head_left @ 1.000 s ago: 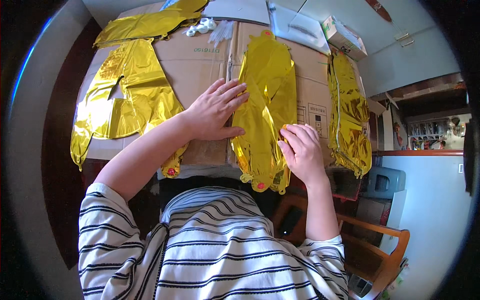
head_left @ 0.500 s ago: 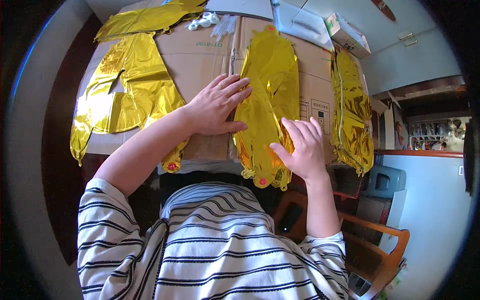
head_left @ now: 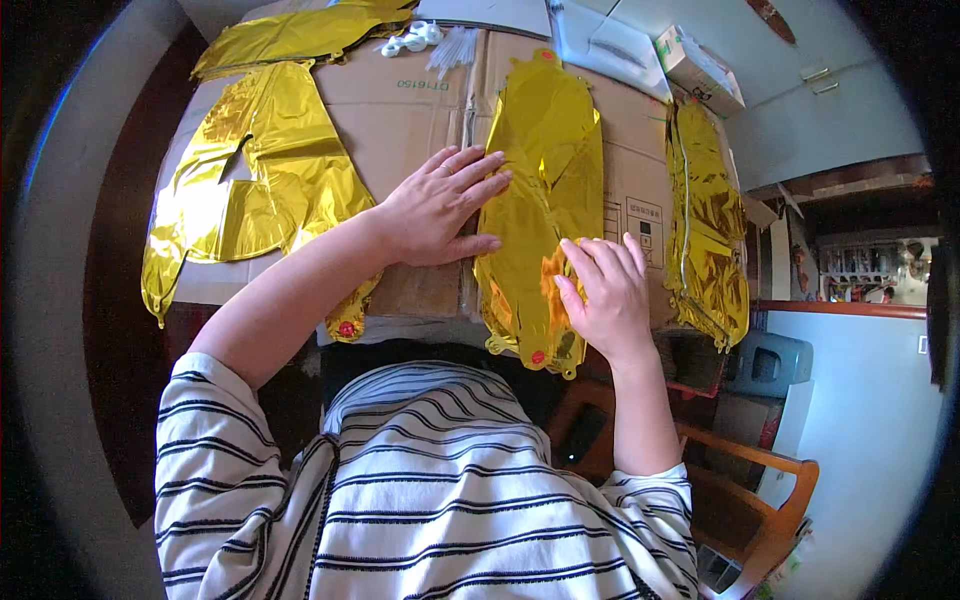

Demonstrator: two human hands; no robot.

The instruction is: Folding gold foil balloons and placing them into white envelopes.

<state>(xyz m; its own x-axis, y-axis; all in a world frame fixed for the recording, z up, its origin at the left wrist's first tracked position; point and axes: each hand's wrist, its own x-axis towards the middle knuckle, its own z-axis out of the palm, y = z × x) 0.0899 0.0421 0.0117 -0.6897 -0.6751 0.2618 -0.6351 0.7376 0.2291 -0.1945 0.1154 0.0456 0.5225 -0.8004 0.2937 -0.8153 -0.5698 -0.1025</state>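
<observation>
Pressing a flat gold foil balloon [head_left: 540, 200] against cardboard.

Both hands lie open, fingers spread, gripping nothing: the left hand [head_left: 435, 205] rests on the flattened cardboard box [head_left: 410, 110] with fingertips touching the balloon's left edge, the right hand [head_left: 605, 295] flat on its lower right part. Other gold foil balloons lie left [head_left: 260, 170] and right [head_left: 705, 230].

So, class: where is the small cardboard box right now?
In the head view, the small cardboard box sits at the table's far right corner, beyond the rightmost gold foil balloon.
</observation>
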